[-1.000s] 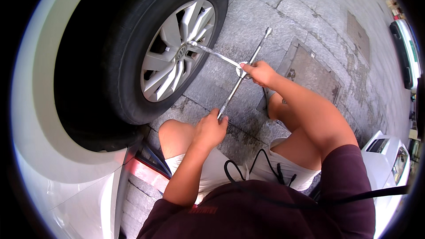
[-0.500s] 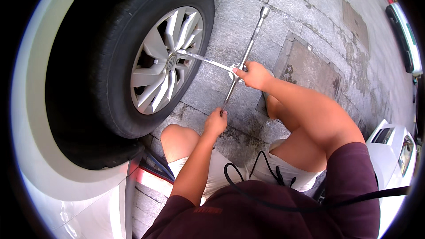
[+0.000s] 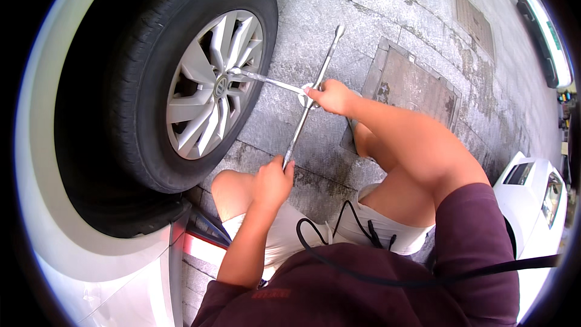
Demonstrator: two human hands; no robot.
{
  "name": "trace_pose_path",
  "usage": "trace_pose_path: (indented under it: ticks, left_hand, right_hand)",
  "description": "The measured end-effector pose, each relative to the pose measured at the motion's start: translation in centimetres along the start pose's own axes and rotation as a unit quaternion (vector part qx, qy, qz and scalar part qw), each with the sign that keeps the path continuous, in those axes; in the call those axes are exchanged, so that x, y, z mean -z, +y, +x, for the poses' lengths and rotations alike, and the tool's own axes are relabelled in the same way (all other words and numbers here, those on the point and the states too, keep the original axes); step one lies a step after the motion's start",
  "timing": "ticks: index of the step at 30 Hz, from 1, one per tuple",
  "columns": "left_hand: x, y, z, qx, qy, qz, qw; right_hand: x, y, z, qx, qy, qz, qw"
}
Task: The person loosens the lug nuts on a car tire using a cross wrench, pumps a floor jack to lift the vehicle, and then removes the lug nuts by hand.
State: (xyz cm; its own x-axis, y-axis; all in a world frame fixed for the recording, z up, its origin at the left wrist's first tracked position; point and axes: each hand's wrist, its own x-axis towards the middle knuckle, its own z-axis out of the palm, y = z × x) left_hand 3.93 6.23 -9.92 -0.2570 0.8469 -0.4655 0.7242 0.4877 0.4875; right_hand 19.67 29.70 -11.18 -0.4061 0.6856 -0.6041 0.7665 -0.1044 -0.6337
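A metal four-way lug wrench (image 3: 327, 54) reaches from my hands to the silver wheel rim (image 3: 196, 69), one arm's end meeting the rim beside its centre cap. My right hand (image 3: 330, 97) is closed round the wrench at its cross-shaped hub, thumb toward the wheel. Lower down, my left hand (image 3: 273, 183) grips the end of the near arm. The far arm sticks out free over the paving, its socket end up and away from me. Around the rim sits a black tyre (image 3: 139, 103) inside the car's dark wheel arch. Whether the wrench's socket sits on a nut is hard to see.
The car's pale fender (image 3: 121, 260) curves along the left. Grey stone paving (image 3: 315, 0) lies under the wheel, with a square metal cover (image 3: 417, 79) at the right. A white car (image 3: 526, 206) stands at the far right. A black cable (image 3: 423, 284) crosses my shirt.
My left hand has come nearer and to the left, pulling the wrench's near arm toward me. The wrench has turned, its far end lower. The view has shifted slightly.
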Motion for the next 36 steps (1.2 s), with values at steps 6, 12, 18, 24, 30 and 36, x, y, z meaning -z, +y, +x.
trace_pose_path:
  ticks: [6,12,18,24,30,36]
  left_hand:
    - [-9.0,-5.9,4.6,-0.001,0.087,-0.147,0.985]
    - [-9.6,-6.5,8.5,0.063,0.02,-0.115,0.991]
    - [-8.7,-4.8,8.7,0.128,0.025,-0.11,0.985]
    - [-8.4,-6.0,9.9,0.145,-0.035,-0.116,0.982]
    - [-8.6,-5.9,11.9,0.078,-0.008,-0.079,0.994]
    - [-10.7,-7.9,12.6,0.01,0.115,-0.139,0.984]
  right_hand:
    - [-1.7,0.0,-0.1,0.071,0.082,-0.036,0.993]
    - [-2.7,-0.3,-0.3,0.045,0.046,0.002,0.998]
    - [-0.5,-1.6,3.1,-0.033,-0.026,0.08,0.996]
    - [8.2,-4.7,6.0,0.056,0.207,0.558,0.802]
    - [9.6,-5.3,8.2,0.034,0.185,0.622,0.76]
    - [8.8,-6.2,7.5,-0.008,0.265,0.591,0.762]
